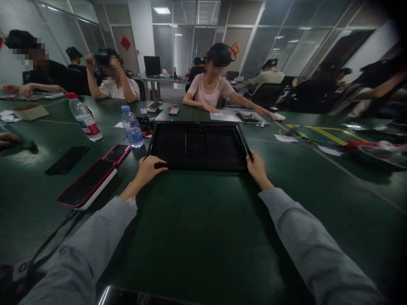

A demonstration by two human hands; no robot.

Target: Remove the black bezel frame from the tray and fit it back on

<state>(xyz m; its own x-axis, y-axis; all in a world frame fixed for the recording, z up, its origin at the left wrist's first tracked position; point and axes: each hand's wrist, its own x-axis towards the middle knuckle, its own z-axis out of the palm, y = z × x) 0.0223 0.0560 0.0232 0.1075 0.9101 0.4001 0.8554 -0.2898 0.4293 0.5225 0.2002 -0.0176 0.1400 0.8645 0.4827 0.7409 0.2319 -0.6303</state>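
Note:
A wide black tray-like frame (197, 146) with a raised rim lies in front of me, over the green table (203, 220). My left hand (149, 169) grips its near left corner, with the thumb and fingers on the rim. At the near right corner my right hand (257, 166) is closed on the side rim. Inside the frame are two thin upright strips and some dark parts near the far edge, too dim to make out.
Left of the frame stand a blue-capped bottle (132, 127) and a red-capped bottle (85, 118). Nearer are a red-edged phone (87, 182) and a black phone (66, 159). Across the table sits a person (210, 87). Cables (318, 131) lie at the right.

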